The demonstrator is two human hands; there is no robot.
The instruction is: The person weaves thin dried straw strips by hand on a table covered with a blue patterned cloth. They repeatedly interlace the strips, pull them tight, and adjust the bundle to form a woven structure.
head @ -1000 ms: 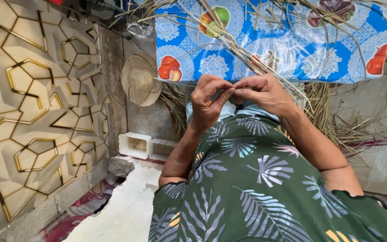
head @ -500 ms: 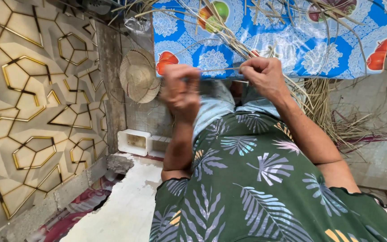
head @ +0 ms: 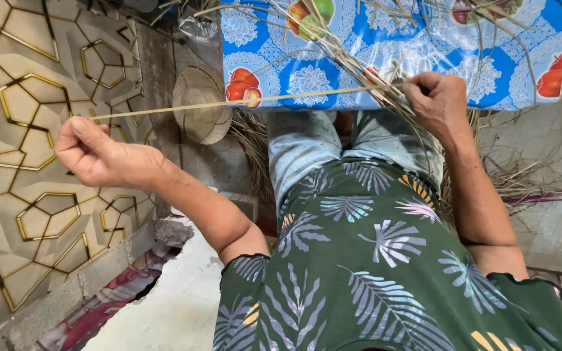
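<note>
A blue patterned cloth [head: 385,58] with fruit and white lace motifs is spread at the far side, and a tangle of dry straw strands [head: 359,45] is piled right on top of it. More loose straw [head: 521,182] is scattered on the grey floor [head: 541,221] to the right. A small round woven piece [head: 201,104] is seen just left of the cloth.
</note>
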